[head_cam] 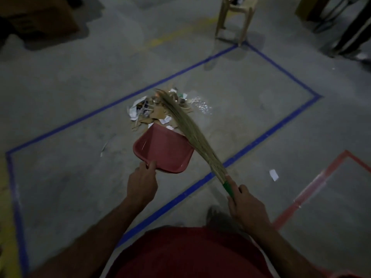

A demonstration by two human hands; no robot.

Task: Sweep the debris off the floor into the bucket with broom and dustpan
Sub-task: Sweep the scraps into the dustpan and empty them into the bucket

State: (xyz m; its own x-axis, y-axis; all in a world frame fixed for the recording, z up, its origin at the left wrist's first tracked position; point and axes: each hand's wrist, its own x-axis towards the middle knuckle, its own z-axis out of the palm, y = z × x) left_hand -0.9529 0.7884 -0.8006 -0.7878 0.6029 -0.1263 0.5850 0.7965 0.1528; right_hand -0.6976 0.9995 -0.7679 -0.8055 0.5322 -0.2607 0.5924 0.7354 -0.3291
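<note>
A red dustpan lies on the grey floor with its open mouth facing a pile of debris made of paper scraps and cardboard bits. My left hand grips the dustpan's near edge. My right hand grips the green handle of a grass broom, whose straw bristles stretch over the dustpan's right side and onto the pile. No bucket is in view.
Blue tape marks a rectangle around the pile. A red-taped square lies at the right, with a white paper scrap near it. Another scrap lies left of the dustpan. A plastic stool stands at the back.
</note>
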